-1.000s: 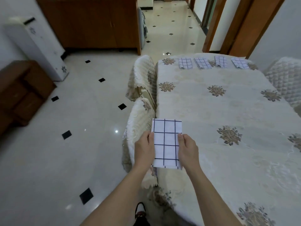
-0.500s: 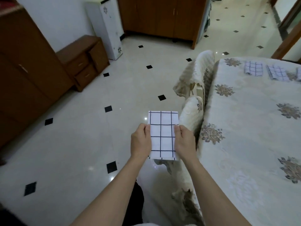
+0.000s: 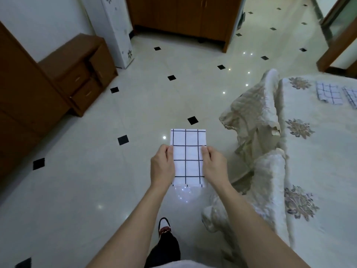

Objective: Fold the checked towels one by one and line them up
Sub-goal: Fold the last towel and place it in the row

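Both hands, left hand [image 3: 162, 167] and right hand [image 3: 214, 165], grip the folded white black-checked towel [image 3: 187, 157] mid-frame over the tiled floor [image 3: 96, 171] (two more folded checked towels [image 3: 328, 93] sit on the table [image 3: 318, 151], upper right).

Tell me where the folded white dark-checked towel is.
Head view, centre: left hand and right hand hold the towel over the floor, left of the table.

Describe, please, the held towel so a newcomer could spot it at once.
Left of the floral-clothed table, above the tiled floor, the left hand and right hand pinch a folded checked towel by its sides. Unlike the towels lying on the table, it is airborne.
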A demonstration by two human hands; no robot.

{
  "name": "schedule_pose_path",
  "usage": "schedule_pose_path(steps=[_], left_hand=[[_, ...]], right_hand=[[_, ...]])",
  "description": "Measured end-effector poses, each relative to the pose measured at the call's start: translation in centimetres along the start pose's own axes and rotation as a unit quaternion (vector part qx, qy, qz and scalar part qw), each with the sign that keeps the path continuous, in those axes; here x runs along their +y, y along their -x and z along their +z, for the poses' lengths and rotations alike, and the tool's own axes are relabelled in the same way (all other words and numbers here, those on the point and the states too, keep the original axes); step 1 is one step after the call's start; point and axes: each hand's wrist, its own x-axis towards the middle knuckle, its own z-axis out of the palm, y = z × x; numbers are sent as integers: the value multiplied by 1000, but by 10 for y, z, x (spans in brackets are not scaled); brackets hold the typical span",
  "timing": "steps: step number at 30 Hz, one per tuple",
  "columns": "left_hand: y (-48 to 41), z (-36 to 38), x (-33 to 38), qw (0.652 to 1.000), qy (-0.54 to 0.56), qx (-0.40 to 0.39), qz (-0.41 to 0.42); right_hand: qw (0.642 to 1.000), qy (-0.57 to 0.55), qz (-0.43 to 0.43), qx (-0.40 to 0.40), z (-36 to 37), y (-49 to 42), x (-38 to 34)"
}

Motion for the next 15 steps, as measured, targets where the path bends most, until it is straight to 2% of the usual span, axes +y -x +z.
schedule_pose_path(steps=[8, 15], left_hand=[[-110, -2, 9, 999, -10, -48, 10], [-205, 20, 26, 998, -4, -68, 10]], right_hand=[[998, -13, 51, 32, 38, -82, -37], [996, -29, 62, 53, 54, -173, -56]])
